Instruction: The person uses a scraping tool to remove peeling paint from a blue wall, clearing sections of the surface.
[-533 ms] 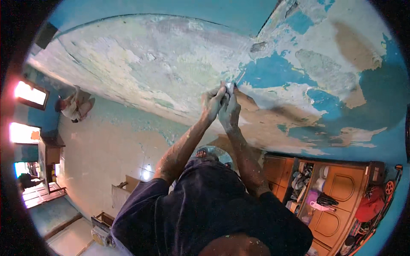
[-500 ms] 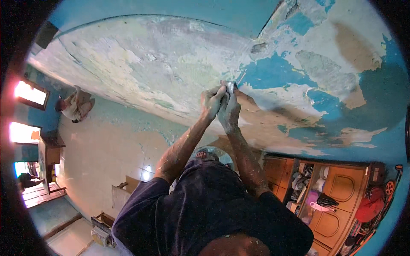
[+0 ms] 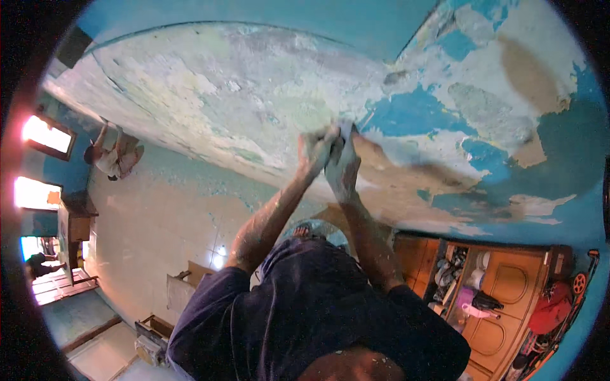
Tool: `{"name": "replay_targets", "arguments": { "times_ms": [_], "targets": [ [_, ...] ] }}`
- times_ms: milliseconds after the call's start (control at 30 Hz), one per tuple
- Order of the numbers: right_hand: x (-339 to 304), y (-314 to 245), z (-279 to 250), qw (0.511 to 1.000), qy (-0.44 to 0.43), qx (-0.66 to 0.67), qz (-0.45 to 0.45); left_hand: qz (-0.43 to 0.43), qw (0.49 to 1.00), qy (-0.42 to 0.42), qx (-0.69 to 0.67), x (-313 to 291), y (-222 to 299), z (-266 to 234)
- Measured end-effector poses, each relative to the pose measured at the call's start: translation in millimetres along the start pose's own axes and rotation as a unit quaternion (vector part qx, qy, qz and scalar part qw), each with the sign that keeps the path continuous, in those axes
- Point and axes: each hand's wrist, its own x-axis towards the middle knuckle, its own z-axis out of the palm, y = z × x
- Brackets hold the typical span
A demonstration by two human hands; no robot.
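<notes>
Both my hands are closed together on a small flat scraper [image 3: 346,127], blurred now, whose pale metal blade meets the wall [image 3: 254,89]. My left hand [image 3: 315,152] grips it from the left, fingers curled in. My right hand [image 3: 343,167], dusted pale, wraps it from the right. Most of the handle is hidden by the fingers. Around the blade the wall is patchy grey-white, with a ragged patch of blue paint [image 3: 406,115] just to the right. Specks of paint cling to both forearms.
A wooden cabinet [image 3: 508,282] with open, cluttered shelves stands at lower right, beside a red bag [image 3: 549,308]. Another person [image 3: 117,157] crouches by the wall at far left. Paint flakes lie on the tiled floor [image 3: 146,222]. A wooden stool-like piece [image 3: 180,289] stands at lower left.
The blade has gone from sharp to smeared by motion, while both hands stay nearly in place on it. The view has shifted slightly, and the crouching person's arms have moved.
</notes>
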Motion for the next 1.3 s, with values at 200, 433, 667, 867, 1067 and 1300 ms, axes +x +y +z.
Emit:
{"name": "replay_targets", "arguments": {
  "times_ms": [200, 433, 667, 867, 1067, 1300],
  "targets": [
    [-4.5, 16.9, 0.5, 0.998, -0.006, -0.031, 0.051, 0.020, 0.997, -0.017, -0.069, 7.4, -10.7, 4.3],
    [19.7, 12.2, 2.4, 0.992, -0.015, -0.125, -0.026, 0.086, 0.989, -0.004, -0.117, 24.5, -0.3, 6.9],
    [17.7, 2.6, -1.7, 0.995, -0.028, -0.084, -0.038, 0.046, 0.997, -0.016, -0.057, 19.3, 8.7, -2.1],
    [9.0, 1.6, -5.3, 0.998, 0.017, -0.024, -0.059, 0.035, 0.997, -0.003, -0.069, 7.8, 3.2, 4.4],
    [7.4, -0.2, -5.0, 0.997, 0.005, -0.019, -0.074, 0.053, 0.997, 0.012, -0.057, 10.3, -7.1, 4.5],
    [11.2, 0.4, -2.3, 0.997, 0.032, 0.000, -0.077, 0.073, 0.997, 0.011, -0.030, 10.1, -5.2, 5.1]
  ]
}}
